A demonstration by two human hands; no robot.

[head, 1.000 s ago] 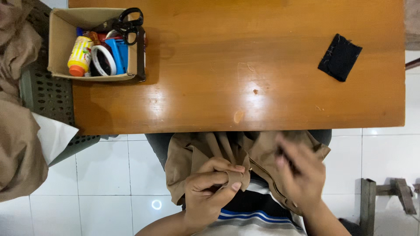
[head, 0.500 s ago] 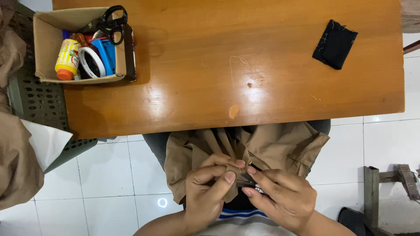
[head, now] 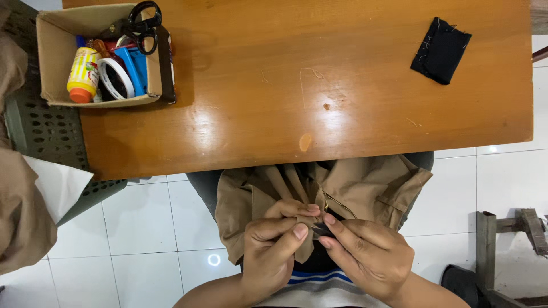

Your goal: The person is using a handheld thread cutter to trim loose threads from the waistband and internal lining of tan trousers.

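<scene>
A tan garment point(head: 365, 185) with a brass zipper lies bunched in my lap below the table's near edge. My left hand point(head: 273, 246) pinches a fold of this cloth between thumb and fingers. My right hand point(head: 365, 254) meets it from the right, its fingertips closed on the same fold next to the zipper. What sits between the fingertips is too small to make out.
A wooden table point(head: 319, 85) fills the upper view. At its left corner a cardboard box point(head: 57, 45) holds black scissors point(head: 140, 23), a tape roll and a yellow bottle. A dark cloth patch point(head: 440, 50) lies far right. A grey perforated crate point(head: 40, 131) stands at left.
My right hand came in from the right side of the lap and joined my left hand on the cloth fold. The view has shifted slightly to the left.
</scene>
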